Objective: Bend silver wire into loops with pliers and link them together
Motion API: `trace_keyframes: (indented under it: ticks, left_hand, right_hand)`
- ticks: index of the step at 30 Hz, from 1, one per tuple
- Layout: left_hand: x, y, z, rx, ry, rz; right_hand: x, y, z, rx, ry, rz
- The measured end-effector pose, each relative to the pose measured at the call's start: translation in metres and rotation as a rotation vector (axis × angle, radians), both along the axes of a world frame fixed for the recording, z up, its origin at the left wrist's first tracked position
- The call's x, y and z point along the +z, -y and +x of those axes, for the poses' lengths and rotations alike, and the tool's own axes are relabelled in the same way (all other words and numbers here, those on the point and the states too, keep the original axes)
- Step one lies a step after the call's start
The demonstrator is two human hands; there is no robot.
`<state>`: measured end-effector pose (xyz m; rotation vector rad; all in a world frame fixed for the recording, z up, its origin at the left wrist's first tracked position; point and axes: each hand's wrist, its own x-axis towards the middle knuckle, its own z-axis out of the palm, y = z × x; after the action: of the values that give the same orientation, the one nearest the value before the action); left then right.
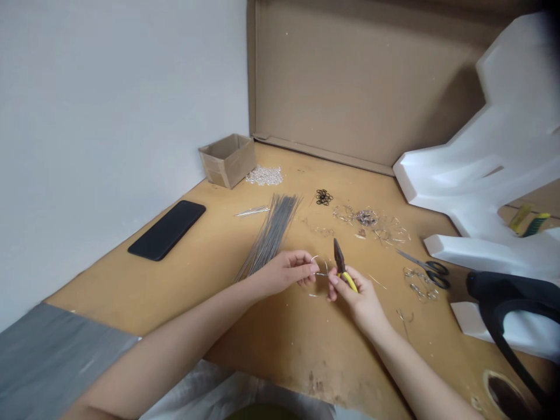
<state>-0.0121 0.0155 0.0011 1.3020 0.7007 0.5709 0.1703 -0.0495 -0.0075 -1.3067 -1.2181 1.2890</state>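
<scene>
head | left hand (pixel 286 273) pinches bent wire (pixel 318 258) | right hand (pixel 356 294) grips yellow-handled pliers (pixel 345 271)

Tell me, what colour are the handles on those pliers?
The pliers have yellow handles, shown best in the head view.

My only view is the head-worn camera, facing forward and down over the left hand (pixel 285 273) and right hand (pixel 357 298)

You can read no text anywhere in view: the cardboard box (pixel 227 161) at upper left, the black phone (pixel 166 230) at left and your yellow-handled pliers (pixel 345 273) at centre show no legible label, brand or number.
</scene>
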Motion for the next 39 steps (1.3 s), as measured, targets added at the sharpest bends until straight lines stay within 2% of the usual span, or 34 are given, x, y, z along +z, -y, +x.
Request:
trace_keyframes:
  ticks: [6,18,26,32,35,39]
  left_hand:
    - [0.004,-0.003,-0.004,-0.047,-0.091,0.04]
    - [-0.004,0.003,0.004,-0.087,-0.074,0.074]
    - [0.0,0.001,0.002,-0.105,-0.058,-0.024]
    - [-0.003,-0.001,0.001,-0.187,-0.061,-0.044]
    - [0.0,-0.004,-0.002,-0.146,-0.033,-0.058]
    - [0.006,-0.008,-0.008,-0.08,0.084,-0.176]
  right_hand:
    - [0.0,-0.002,0.002,-0.036,-0.001,0.011]
    - [0.004,0.002,-0.005,-0.016,0.151,0.019]
    - [0.001,0.002,-0.006,-0.003,0.156,0.025]
    - [0.001,0.0,-0.003,0.021,0.139,0.012]
    - [-0.002,-0.006,0.007,-0.02,0.318,0.078]
    - [-0.013,-0.016,0.021,-0.064,0.932,0.277]
